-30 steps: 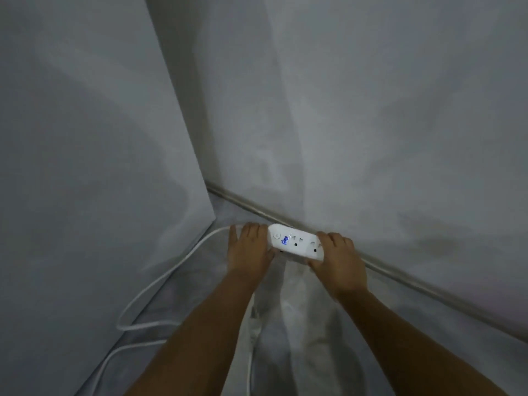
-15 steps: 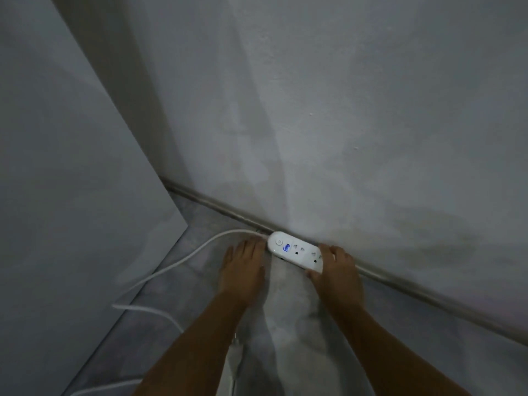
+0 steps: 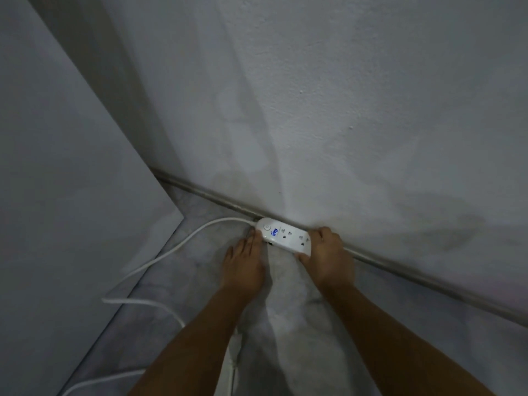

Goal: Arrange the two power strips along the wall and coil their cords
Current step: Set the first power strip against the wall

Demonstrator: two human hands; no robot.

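Note:
A white power strip (image 3: 283, 234) with a blue-lit display lies on the floor, its long side against the skirting at the foot of the wall (image 3: 343, 124). My right hand (image 3: 328, 257) is curled around its right end. My left hand (image 3: 244, 267) lies flat on the floor, fingers straight, with the fingertips touching the strip's left near edge. The strip's white cord (image 3: 183, 244) leaves its left end and runs loose down-left over the floor. Another white piece (image 3: 235, 355), partly hidden by my left forearm, lies lower down; I cannot tell what it is.
A tall grey panel (image 3: 71, 210) stands on the left, its lower corner close to the cord. More white cord loops (image 3: 148, 302) over the grey floor beside it, and a further stretch (image 3: 100, 385) lies at the bottom left. The skirting (image 3: 428, 281) runs down-right.
The strip has gone from being held at both ends to lying against the skirting. My left hand has let go of its end and now lies flat beside it.

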